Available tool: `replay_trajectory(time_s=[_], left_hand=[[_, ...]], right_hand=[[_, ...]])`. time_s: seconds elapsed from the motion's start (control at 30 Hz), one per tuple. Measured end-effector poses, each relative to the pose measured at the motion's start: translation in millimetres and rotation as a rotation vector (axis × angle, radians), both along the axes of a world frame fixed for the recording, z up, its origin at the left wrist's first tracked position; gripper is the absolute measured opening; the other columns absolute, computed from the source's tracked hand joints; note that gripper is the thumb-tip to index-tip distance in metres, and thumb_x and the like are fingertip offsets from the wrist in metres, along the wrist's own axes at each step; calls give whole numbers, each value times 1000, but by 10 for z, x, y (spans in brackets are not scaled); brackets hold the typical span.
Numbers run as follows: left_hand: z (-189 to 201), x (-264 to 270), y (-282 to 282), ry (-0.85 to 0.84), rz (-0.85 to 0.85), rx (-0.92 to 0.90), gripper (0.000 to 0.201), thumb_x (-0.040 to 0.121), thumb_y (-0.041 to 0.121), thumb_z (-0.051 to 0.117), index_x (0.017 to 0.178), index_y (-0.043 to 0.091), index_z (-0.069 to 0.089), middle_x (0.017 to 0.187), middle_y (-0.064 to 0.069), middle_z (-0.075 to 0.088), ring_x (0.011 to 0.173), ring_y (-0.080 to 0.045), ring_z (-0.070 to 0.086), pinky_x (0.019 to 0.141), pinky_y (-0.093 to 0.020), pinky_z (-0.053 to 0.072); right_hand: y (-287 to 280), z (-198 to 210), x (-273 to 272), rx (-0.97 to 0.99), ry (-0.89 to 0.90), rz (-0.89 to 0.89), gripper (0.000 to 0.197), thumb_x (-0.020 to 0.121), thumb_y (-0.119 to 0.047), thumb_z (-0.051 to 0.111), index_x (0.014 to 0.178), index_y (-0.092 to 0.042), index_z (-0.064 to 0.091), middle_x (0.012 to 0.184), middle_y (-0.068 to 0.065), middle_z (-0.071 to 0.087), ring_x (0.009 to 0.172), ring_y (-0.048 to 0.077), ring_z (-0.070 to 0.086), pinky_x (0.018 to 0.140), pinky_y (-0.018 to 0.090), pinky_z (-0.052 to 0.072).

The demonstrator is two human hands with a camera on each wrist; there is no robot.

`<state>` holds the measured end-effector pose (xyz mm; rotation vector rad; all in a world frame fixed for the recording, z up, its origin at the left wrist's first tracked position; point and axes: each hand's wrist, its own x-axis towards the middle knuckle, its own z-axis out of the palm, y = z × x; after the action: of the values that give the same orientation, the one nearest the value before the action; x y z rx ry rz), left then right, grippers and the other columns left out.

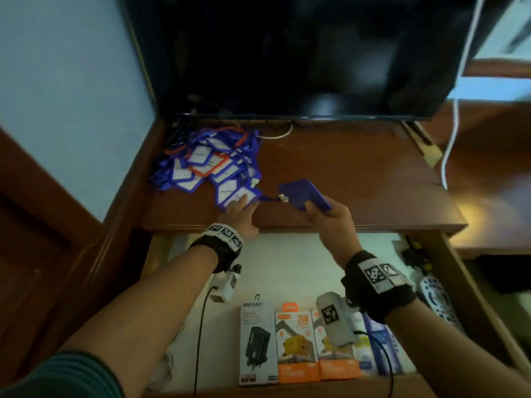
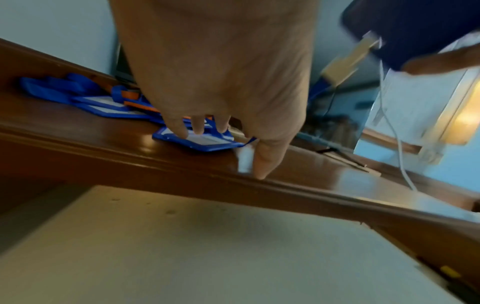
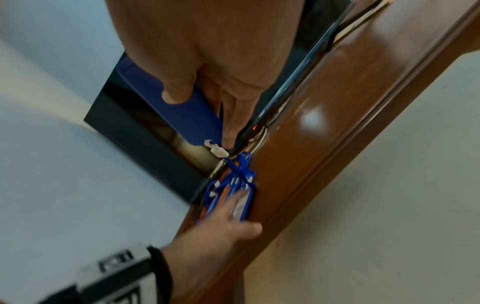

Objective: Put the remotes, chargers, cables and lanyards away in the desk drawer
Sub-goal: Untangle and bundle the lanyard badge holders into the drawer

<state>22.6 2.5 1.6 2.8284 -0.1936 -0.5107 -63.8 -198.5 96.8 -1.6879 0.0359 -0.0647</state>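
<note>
Standing behind everything, a dark TV [image 1: 287, 53] fills the back of the wooden desk [image 1: 359, 173], whose open drawer [image 1: 301, 268] holds charger boxes [image 1: 298, 343]. The lanyards [image 1: 207, 159] lie heaped at the desk's left. The left hand [image 1: 238, 214] presses straight fingers on 1 badge; the right hand [image 1: 330, 216] grips a blue badge holder [image 1: 304, 193] above the desktop.

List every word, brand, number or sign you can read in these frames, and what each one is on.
"ONESAM": top of the white charger box in the drawer.
Orange charger boxes: print too blurred to read.
Badge cards in the lanyard pile: too small to read.
Wrist bands carry square marker patterns, no words.
</note>
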Motion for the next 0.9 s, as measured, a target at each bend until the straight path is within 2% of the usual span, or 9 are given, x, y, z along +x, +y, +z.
replay_trajectory(time_s=[0.07,0.17,0.3,0.47,0.57,0.67,0.77,0.83,0.9], left_hand=[[-51,37,-19,54,-16,115,78,88,37,60,151,36,13,161,3,-11,148,-26,-7,114,-51,21],[-107,58,-27,21,-7,176,82,88,37,62,151,37,10,160,4,-16,147,-26,-10,113,-53,21],[-123,101,5,27,16,187,86,85,38,66,150,40,10,160,3,-16,147,-27,-10,112,-54,23],[-133,125,10,20,43,176,85,83,35,68,148,43,15,160,4,-15,147,-27,-10,112,-55,24],[-51,85,-57,18,125,123,80,80,31,69,146,38,25,161,1,-6,147,-29,-5,112,-54,21],[82,-82,-277,-67,346,-109,55,83,32,66,134,23,49,153,-10,26,140,-34,21,111,-48,29],[262,-410,-636,24,395,-547,18,89,26,62,103,15,67,119,-14,64,100,-24,61,83,-29,46],[371,-674,-853,221,450,-819,14,94,22,57,93,11,65,102,-15,70,66,-11,65,58,-18,46],[464,-881,-1011,349,536,-944,24,97,25,53,98,4,65,91,-14,70,49,-4,62,48,-14,42]], right_hand=[[-231,92,-57,58,-32,-85,25,94,-8,55,96,-29,69,93,11,68,88,24,63,85,39,51],[-591,183,-137,151,-97,-241,20,93,-12,57,89,-24,72,93,15,66,89,30,59,88,49,48],[-1076,126,-272,229,-121,-617,10,91,-20,59,88,-22,69,93,12,65,91,29,60,89,43,47],[-1541,-243,-481,165,-94,-974,23,93,-28,56,103,-13,69,83,4,61,75,18,55,72,34,45],[-1571,-435,-626,162,-94,-924,19,91,-20,61,103,-8,70,82,4,62,72,15,56,72,33,46],[-1406,-567,-783,126,-54,-790,15,92,-10,60,102,-8,71,87,4,66,82,15,58,80,33,46],[-1125,-667,-895,56,28,-635,15,90,-8,62,100,-10,72,94,8,70,86,19,63,83,32,48],[-942,-687,-936,23,72,-519,13,88,-7,65,95,-13,73,92,9,71,87,20,64,85,36,49],[-780,-663,-963,-22,114,-415,17,85,-7,68,89,-24,71,88,4,69,85,20,63,83,36,50]])
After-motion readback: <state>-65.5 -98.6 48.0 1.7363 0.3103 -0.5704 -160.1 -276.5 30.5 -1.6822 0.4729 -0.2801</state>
